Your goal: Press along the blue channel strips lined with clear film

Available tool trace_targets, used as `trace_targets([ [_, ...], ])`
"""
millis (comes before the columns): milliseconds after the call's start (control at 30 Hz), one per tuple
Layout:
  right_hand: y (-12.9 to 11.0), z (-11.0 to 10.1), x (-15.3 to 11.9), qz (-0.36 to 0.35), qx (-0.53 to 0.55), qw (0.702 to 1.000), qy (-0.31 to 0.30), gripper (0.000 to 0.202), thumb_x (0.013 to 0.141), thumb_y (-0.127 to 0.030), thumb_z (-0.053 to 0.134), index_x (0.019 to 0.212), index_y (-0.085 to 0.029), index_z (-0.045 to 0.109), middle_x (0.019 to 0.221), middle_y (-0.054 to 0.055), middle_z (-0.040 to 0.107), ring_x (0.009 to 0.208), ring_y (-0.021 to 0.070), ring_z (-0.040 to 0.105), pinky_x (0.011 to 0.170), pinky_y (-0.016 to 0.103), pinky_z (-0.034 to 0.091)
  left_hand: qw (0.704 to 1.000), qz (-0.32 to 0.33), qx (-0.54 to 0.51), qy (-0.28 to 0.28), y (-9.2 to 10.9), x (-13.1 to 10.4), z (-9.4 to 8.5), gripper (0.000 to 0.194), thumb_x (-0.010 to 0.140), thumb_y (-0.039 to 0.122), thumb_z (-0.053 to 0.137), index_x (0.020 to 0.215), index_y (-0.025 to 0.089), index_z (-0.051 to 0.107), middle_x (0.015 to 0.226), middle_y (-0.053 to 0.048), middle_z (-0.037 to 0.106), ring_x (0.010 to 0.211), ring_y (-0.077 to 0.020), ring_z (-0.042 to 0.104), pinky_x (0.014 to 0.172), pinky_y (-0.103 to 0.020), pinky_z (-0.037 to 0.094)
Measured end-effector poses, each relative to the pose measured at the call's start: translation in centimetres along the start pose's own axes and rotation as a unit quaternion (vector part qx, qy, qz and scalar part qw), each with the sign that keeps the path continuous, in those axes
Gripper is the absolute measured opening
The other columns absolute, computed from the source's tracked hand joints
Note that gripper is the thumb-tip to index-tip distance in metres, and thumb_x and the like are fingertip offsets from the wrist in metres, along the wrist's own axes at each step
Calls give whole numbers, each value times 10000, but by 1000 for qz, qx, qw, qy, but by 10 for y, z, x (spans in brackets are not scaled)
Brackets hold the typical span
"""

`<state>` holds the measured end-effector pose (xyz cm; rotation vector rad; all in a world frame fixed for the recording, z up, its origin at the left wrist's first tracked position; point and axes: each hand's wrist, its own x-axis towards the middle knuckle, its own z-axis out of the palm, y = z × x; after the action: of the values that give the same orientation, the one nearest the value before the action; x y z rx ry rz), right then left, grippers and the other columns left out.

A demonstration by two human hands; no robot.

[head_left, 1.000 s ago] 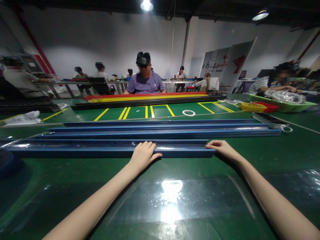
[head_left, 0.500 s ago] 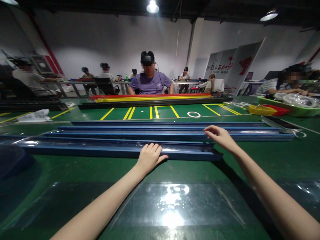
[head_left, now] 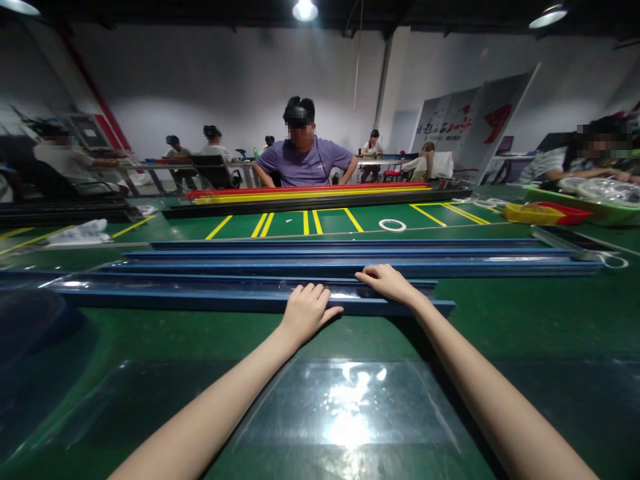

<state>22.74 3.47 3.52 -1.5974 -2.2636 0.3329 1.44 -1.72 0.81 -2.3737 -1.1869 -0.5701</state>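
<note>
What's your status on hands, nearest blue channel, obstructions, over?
Left hand on nearest blue channel, near edge. Right hand over its far edge, contact unclear. Channel lies open side up on green table. More blue channels close behind.

Count your two hands (head_left: 307,310) (head_left: 389,283) at one near blue channel (head_left: 200,302); at right, one yellow tray (head_left: 531,214), one red tray (head_left: 571,213), one green tray (head_left: 616,214); overhead, three lamps (head_left: 305,10) (head_left: 549,16) (head_left: 19,7).

On the table (head_left: 525,313), the near channel (head_left: 190,300) lies before the other channels (head_left: 500,269), a phone (head_left: 570,239) at their right end.
</note>
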Motion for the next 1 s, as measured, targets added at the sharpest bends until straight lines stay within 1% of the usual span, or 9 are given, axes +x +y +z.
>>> trace_targets([
  [100, 1, -1, -3, -14, 4, 1000, -20, 362, 712, -555, 488, 708, -209, 596, 638, 10, 608, 596, 141, 512, 513, 222, 288, 1000, 0, 9, -5, 0, 0, 0, 376, 828, 501, 395, 772, 164, 551, 748, -62, 586, 711, -189, 513, 615, -301, 302],
  [200, 1, -2, -2, -7, -20, 1000, -17, 257, 666, -462, 580, 726, -213, 591, 688, 7, 612, 626, 140, 515, 530, 219, 296, 1000, 2, 9, -6, 0, 0, 0, 373, 829, 501, 394, 776, 167, 551, 751, -62, 589, 716, -190, 514, 616, -299, 298],
  [267, 2, -1, -1, -2, -32, 999, -13, 198, 674, -403, 584, 722, -210, 585, 711, 9, 610, 638, 138, 515, 536, 217, 299, 1000, 3, 7, -6, 0, 0, 0, 369, 829, 497, 397, 768, 167, 550, 750, -62, 588, 718, -192, 515, 616, -299, 295],
  [333, 3, 0, 0, -1, -39, 999, -13, 183, 679, -386, 581, 717, -207, 577, 711, 12, 604, 636, 135, 511, 534, 216, 297, 1000, 4, 7, -5, 0, 0, 1, 369, 829, 496, 398, 760, 166, 548, 746, -61, 589, 717, -192, 515, 617, -300, 293],
  [800, 1, 0, -3, -28, -59, 998, -9, 183, 698, -372, 563, 723, -191, 565, 692, 19, 588, 607, 131, 484, 531, 218, 289, 1000, 9, 8, 8, -1, -1, 3, 378, 833, 492, 395, 723, 157, 529, 691, -43, 581, 652, -177, 527, 594, -287, 298],
  [1000, -1, -1, -3, -33, -67, 997, -7, 183, 699, -365, 556, 735, -186, 565, 716, 23, 593, 633, 133, 495, 549, 212, 299, 1000, 17, -2, 19, -4, 0, 6, 399, 836, 503, 380, 706, 154, 522, 669, -38, 585, 625, -176, 540, 583, -284, 310],
])
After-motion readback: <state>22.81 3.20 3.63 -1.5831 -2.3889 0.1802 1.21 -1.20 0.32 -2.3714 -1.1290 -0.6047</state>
